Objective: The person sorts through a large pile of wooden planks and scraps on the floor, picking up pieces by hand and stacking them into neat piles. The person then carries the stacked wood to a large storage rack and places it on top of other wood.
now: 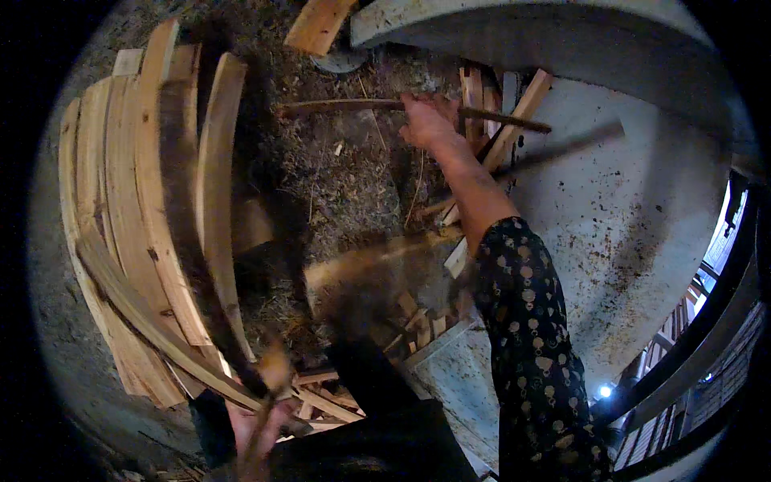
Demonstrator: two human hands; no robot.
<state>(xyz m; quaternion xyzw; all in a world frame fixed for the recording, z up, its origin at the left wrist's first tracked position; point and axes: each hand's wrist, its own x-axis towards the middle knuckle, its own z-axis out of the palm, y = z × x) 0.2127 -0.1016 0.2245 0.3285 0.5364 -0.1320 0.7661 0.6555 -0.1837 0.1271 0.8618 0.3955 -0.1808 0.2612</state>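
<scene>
My right hand (431, 120) reaches far forward, its fingers closed round a long, thin wooden stick (345, 105). The stick lies crosswise, its right end over the pale, rust-specked panel. Low at the left, close to my body, is my left hand (273, 426), partly hidden and blurred. It seems wrapped round a narrow wooden piece (274, 368) whose upper end is smeared by motion, so its exact kind is unclear. Beside that hand rests the lower end of a stack of long wooden boards (120, 177).
Split wood pieces (522, 112) lean by the pale panel (610, 177). A board (320, 24) lies at the far edge, by a curved pale rim (530, 28). Short offcuts (422, 325) lie near my legs. Chips cover the ground (345, 177). A lamp (605, 391) shines at right.
</scene>
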